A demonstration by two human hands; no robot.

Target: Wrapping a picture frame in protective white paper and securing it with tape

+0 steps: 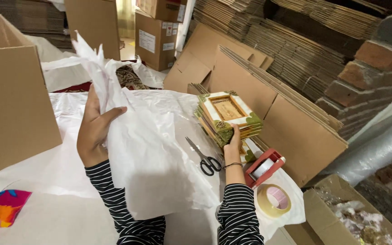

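My left hand (94, 129) holds up a large sheet of white tissue paper (146, 149), gripping its upper left part with thumb in front. The sheet hangs down over the work surface between my arms. My right hand (233, 141) reaches forward and grasps the near edge of the top frame on a stack of green and cream decorative picture frames (227, 118). Both arms wear black and white striped sleeves. Black-handled scissors (204, 156) lie just left of my right wrist.
A red tape dispenser (265, 167) and a roll of tape (273, 199) lie at right. A large open cardboard box (10, 95) stands left. Flattened cardboard (286, 118) leans behind the frames. A box with crumpled paper (355, 218) sits at bottom right. Colourful cloth (1, 211) lies bottom left.
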